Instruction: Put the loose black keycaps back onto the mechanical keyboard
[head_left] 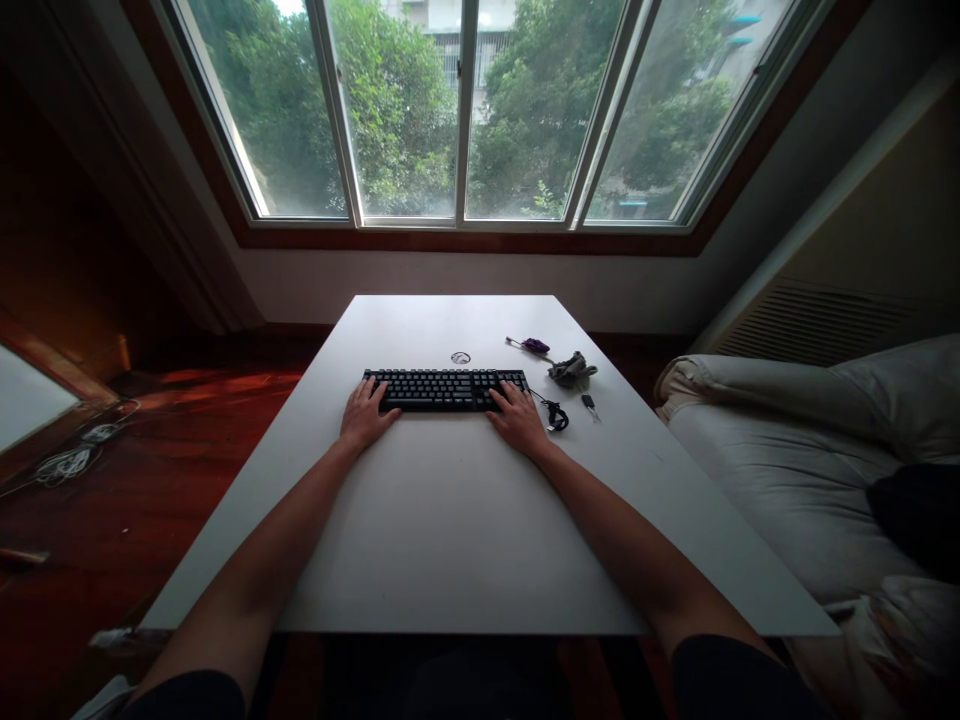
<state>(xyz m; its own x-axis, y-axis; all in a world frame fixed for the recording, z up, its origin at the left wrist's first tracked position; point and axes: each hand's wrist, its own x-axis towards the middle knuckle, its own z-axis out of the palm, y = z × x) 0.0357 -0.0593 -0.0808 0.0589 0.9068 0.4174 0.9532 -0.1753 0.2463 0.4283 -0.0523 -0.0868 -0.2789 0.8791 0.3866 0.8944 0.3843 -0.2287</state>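
A black keyboard (439, 388) lies flat across the white table, its long side facing me. My left hand (365, 412) rests on its left end, fingers spread over the keys and thumb stretched along the front edge. On the right end lies my right hand (517, 415), its fingers also apart on the keys. Beside that hand is a small bundled black cable (556, 415), with a thin lead running toward the keyboard. Farther right sit a crumpled grey cloth-like bundle (572, 370) and a small black item with a pale end (589, 403).
Behind the keyboard lies a small flat oval item (460, 357). A dark purple bundle (535, 345) with a cord is at the back right of the white table (450, 530). A sofa (780, 440) stands right, white cables (71, 460) lie on the left floor, and a window (457, 228) is ahead.
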